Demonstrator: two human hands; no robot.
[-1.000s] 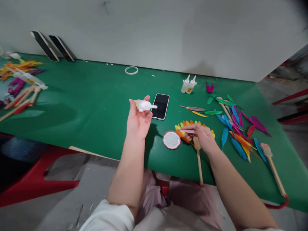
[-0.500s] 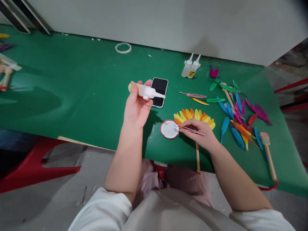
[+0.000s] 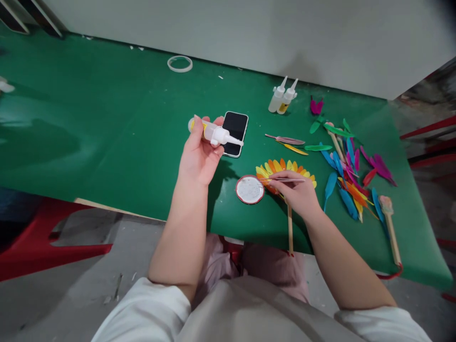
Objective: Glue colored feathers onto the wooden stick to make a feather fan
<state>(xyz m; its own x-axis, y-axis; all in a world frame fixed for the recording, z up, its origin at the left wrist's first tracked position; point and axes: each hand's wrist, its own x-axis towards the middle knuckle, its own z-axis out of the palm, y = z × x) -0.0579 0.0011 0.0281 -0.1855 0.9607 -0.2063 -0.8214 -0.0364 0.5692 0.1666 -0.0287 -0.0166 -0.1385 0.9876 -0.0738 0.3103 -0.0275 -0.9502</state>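
Observation:
My left hand (image 3: 202, 154) is wrapped round a white glue bottle (image 3: 213, 133) with a yellow label, its nozzle pointing right over a phone (image 3: 235, 127). In my right hand (image 3: 297, 189) are thin metal tweezers (image 3: 285, 180), pinched between the fingers, their tips near the right rim of a round white disc (image 3: 250, 190) with a red edge. Partly hidden under that hand lies a fan of yellow and orange feathers (image 3: 274, 166) on a wooden stick (image 3: 289, 230).
Two glue bottles (image 3: 282, 99) stand at the back. Loose coloured feathers (image 3: 351, 197) and a wooden-handled piece (image 3: 392, 232) lie at the right. A clear ring (image 3: 180, 64) rests near the wall. A red chair (image 3: 53, 251) is at lower left.
The tweezers have swung to nearly level, their tips shifting from over the disc to its right rim. My left hand still holds the bottle. The whole view has shifted slightly.

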